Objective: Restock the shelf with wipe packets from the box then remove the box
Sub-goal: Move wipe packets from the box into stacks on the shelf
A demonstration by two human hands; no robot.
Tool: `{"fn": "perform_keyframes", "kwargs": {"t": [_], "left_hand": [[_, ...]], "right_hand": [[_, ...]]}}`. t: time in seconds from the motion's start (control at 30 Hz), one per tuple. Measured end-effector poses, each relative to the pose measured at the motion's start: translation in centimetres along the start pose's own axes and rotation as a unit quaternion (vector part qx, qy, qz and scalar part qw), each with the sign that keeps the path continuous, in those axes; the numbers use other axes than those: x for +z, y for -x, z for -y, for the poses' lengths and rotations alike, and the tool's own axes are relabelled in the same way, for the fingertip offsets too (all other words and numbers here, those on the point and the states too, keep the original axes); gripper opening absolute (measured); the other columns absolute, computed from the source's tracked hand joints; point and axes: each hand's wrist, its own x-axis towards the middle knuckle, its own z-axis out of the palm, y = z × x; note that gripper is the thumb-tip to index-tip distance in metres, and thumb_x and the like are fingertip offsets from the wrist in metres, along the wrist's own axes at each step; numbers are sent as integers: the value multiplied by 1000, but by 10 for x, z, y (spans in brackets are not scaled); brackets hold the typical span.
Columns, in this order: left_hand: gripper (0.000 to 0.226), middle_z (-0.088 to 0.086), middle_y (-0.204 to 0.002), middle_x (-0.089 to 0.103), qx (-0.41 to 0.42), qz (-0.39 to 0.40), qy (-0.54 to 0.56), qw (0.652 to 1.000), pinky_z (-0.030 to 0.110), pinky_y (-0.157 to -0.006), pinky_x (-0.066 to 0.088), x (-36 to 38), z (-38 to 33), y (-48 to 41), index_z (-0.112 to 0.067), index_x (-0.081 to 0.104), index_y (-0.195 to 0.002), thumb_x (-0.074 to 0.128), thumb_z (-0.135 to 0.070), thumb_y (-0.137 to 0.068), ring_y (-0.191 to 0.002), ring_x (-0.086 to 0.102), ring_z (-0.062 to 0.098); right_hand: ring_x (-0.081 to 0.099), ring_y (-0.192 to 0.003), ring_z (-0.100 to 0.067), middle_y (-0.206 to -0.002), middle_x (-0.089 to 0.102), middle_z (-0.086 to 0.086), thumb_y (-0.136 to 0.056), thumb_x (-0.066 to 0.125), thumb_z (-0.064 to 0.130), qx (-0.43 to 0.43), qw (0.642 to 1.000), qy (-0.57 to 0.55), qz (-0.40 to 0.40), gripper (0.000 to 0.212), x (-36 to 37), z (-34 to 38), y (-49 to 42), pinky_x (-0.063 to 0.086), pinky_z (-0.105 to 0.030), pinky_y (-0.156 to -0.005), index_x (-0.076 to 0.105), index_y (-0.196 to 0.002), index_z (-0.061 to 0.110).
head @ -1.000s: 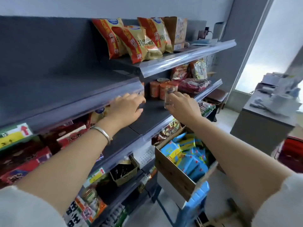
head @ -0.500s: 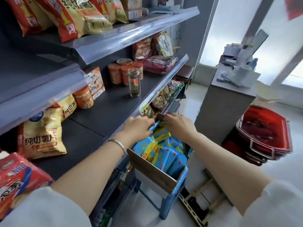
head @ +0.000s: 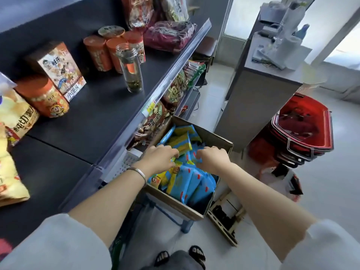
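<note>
cardboard box (head: 196, 208): both hands in wipe packets (head: 191, 184); left (head: 159, 159), right (head: 213, 159) grip unclear.

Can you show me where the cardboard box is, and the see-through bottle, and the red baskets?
cardboard box (head: 212, 134): head view, on its far inside wall.
see-through bottle (head: 130, 65): head view, middle of its clear body.
red baskets (head: 303, 125): head view, inside the top basket.

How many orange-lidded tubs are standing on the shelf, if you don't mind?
5: four clustered behind the glass jar, at; one front left. More may be hidden.
</note>
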Motion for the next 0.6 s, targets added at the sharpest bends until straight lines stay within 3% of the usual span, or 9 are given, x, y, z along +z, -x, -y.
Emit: {"fn": "perform_keyframes", "kwargs": {"t": [0.33, 0.6], "left_hand": [[47, 0, -130, 46, -9, 56, 24, 998, 41, -99, 37, 43, -36, -44, -30, 41, -134, 55, -42, -90, -123, 41, 24], [21, 1, -109, 52, -30, 48, 33, 998, 36, -88, 36, 44, -40, -48, -23, 52, -107, 52, -27, -86, -108, 47, 25]], "right_hand": [[47, -114, -28, -116, 53, -5, -88, 57, 40, -41, 995, -58, 67, 38, 17, -35, -22, 45, -40, -87, 56, -123, 26], [48, -111, -27, -116, 52, -5, -91, 55, 34, -86, 991, -76, 73, 33, 26, -47, -29, 48, -42, -87, 56, -122, 22]]}}
